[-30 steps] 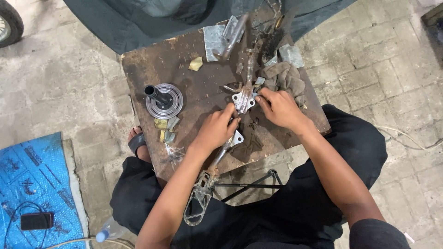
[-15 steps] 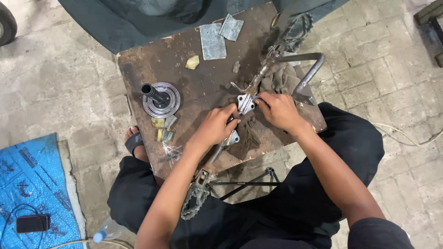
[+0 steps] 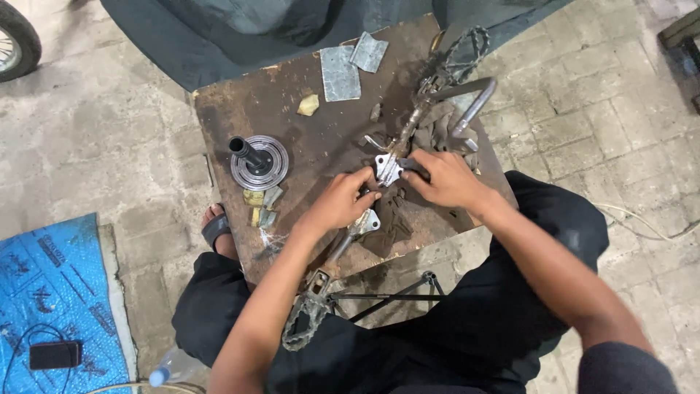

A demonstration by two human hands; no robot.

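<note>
I look down on a rusty brown worktop [image 3: 292, 131]. My left hand [image 3: 339, 201] and right hand [image 3: 445, 179] meet at its middle, both pinching a small silver bracket plate [image 3: 386, 169] with fingers narrowed around it. The plate sits on a long metal footrest bar [image 3: 343, 244] (toothed pedals at each end) lying diagonally across the worktop. A grooved metal disc with a black stem [image 3: 259, 160] stands well to the left.

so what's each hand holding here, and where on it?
Both hands are on the long metal footrest bar lying across the rusty table. Left hand and right hand pinch its bright mounting plate at mid-length.
</note>
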